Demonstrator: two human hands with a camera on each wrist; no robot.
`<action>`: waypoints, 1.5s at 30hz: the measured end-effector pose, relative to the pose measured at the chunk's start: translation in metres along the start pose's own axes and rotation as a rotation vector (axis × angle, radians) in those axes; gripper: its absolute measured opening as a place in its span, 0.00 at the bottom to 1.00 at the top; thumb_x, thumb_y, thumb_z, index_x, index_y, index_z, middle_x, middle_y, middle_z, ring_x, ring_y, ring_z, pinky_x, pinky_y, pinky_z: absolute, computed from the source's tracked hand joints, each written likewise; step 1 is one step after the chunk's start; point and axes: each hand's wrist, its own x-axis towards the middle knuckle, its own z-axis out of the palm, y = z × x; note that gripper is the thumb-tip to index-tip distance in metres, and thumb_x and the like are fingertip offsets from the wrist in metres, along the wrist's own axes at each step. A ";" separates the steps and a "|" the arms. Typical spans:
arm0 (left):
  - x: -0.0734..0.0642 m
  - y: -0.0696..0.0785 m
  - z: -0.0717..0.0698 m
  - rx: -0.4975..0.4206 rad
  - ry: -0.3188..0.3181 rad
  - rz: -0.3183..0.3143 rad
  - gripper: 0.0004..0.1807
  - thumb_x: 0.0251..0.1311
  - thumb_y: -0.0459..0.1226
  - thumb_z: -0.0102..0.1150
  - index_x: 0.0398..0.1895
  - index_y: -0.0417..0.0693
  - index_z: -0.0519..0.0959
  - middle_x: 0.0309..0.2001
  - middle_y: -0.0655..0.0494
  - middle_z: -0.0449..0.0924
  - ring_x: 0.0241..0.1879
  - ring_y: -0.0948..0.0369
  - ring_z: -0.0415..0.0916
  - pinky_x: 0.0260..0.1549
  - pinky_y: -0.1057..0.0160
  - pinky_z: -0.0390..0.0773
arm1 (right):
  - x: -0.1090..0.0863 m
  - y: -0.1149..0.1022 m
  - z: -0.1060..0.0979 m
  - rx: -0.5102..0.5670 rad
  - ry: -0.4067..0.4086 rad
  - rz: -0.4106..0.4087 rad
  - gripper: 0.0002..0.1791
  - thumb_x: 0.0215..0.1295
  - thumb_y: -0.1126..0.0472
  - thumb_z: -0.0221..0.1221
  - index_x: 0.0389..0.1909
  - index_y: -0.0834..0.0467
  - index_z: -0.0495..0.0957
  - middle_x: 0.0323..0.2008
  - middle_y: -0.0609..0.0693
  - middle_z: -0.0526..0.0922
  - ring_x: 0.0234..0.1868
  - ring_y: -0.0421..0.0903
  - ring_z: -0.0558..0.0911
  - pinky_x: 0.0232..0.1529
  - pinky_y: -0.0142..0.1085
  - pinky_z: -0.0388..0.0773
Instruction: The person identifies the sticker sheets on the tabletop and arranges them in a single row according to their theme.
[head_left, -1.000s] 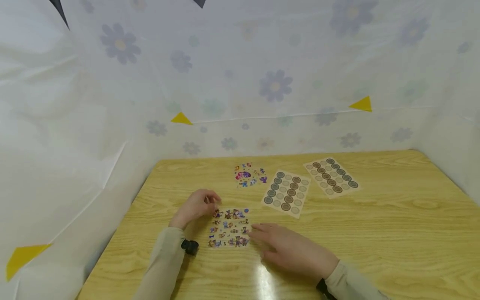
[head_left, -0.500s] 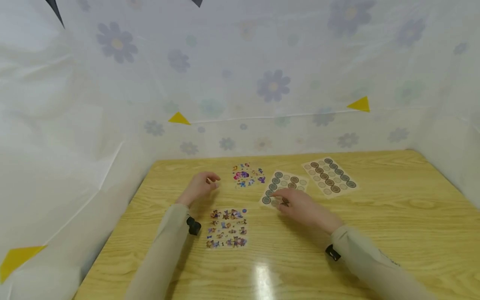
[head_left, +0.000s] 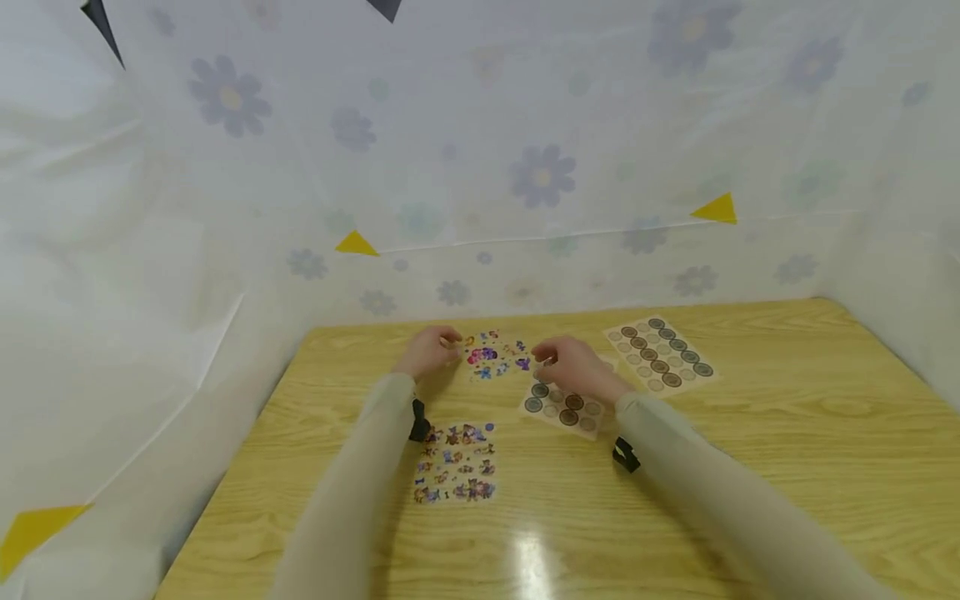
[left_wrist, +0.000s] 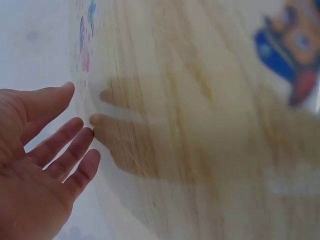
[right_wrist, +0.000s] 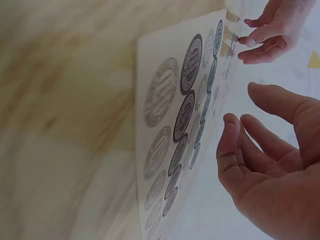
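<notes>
At the back of the table lies a clear sticker sheet with pink, purple and blue figures (head_left: 491, 356). My left hand (head_left: 431, 351) is at its left edge, fingers loosely bent and nothing in them; the left wrist view shows the hand (left_wrist: 55, 150) with its thumb apart from the fingers. On the sheet's other side, my right hand (head_left: 573, 367) hovers over a sheet of round coin-like stickers (head_left: 570, 410) and hides its upper part. In the right wrist view that hand (right_wrist: 270, 155) has thumb and fingers apart, the coin-like sheet (right_wrist: 172, 125) beneath.
Nearer the front lies another clear sheet with rows of cartoon puppy stickers (head_left: 455, 464), partly under the left wrist. A second sheet of coin-like stickers (head_left: 662, 354) lies at the back right. The wooden table (head_left: 787, 450) meets a flowered white curtain (head_left: 540, 250) behind.
Both hands have moved away from the puppy sticker sheet to the back of the table, either side of the pink and purple sticker sheet. The sheets have stayed in place.
</notes>
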 end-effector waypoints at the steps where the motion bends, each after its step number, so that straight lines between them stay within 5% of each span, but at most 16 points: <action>1: 0.002 0.001 0.001 0.005 -0.002 0.001 0.19 0.66 0.32 0.59 0.60 0.39 0.77 0.58 0.45 0.77 0.56 0.48 0.74 0.54 0.49 0.73 | 0.004 0.000 0.002 0.002 0.004 0.009 0.24 0.68 0.63 0.59 0.63 0.67 0.72 0.55 0.60 0.79 0.52 0.55 0.79 0.50 0.47 0.77; 9: 0.011 -0.005 0.012 -0.040 -0.004 -0.002 0.27 0.59 0.28 0.63 0.64 0.41 0.73 0.63 0.44 0.71 0.63 0.46 0.67 0.60 0.46 0.68 | 0.023 0.009 0.019 0.075 0.037 0.108 0.29 0.64 0.64 0.61 0.66 0.64 0.70 0.54 0.57 0.80 0.52 0.55 0.79 0.52 0.49 0.76; 16: 0.015 -0.007 0.015 -0.064 0.023 0.019 0.33 0.56 0.26 0.63 0.68 0.40 0.69 0.65 0.41 0.68 0.65 0.45 0.64 0.62 0.45 0.65 | 0.023 0.012 0.013 0.154 0.056 0.128 0.28 0.63 0.65 0.63 0.65 0.65 0.71 0.53 0.58 0.81 0.50 0.55 0.80 0.51 0.49 0.76; 26: 0.015 -0.003 0.013 -0.085 -0.022 -0.006 0.34 0.58 0.26 0.60 0.70 0.36 0.65 0.68 0.40 0.65 0.68 0.45 0.60 0.65 0.47 0.61 | 0.022 0.012 0.010 0.211 0.067 0.151 0.27 0.64 0.67 0.62 0.64 0.66 0.71 0.53 0.59 0.81 0.50 0.55 0.80 0.54 0.49 0.75; 32: 0.012 0.000 0.011 -0.184 -0.049 -0.062 0.33 0.59 0.26 0.58 0.70 0.35 0.64 0.66 0.37 0.66 0.65 0.44 0.63 0.62 0.47 0.66 | 0.022 0.014 0.010 0.243 0.062 0.152 0.26 0.64 0.67 0.61 0.64 0.66 0.71 0.54 0.59 0.81 0.51 0.55 0.81 0.54 0.49 0.75; 40: 0.012 -0.007 0.016 -0.450 0.071 -0.064 0.29 0.62 0.21 0.55 0.68 0.40 0.68 0.47 0.39 0.80 0.47 0.48 0.77 0.45 0.55 0.76 | 0.021 0.014 0.008 0.258 0.051 0.133 0.26 0.65 0.68 0.60 0.64 0.67 0.71 0.54 0.60 0.81 0.52 0.56 0.80 0.56 0.51 0.73; 45: 0.011 -0.005 0.018 -0.494 0.115 -0.070 0.26 0.62 0.19 0.54 0.64 0.40 0.72 0.45 0.38 0.81 0.45 0.47 0.79 0.42 0.57 0.77 | 0.021 0.015 0.008 0.262 0.044 0.134 0.26 0.65 0.68 0.60 0.65 0.67 0.70 0.55 0.60 0.81 0.53 0.56 0.80 0.57 0.51 0.73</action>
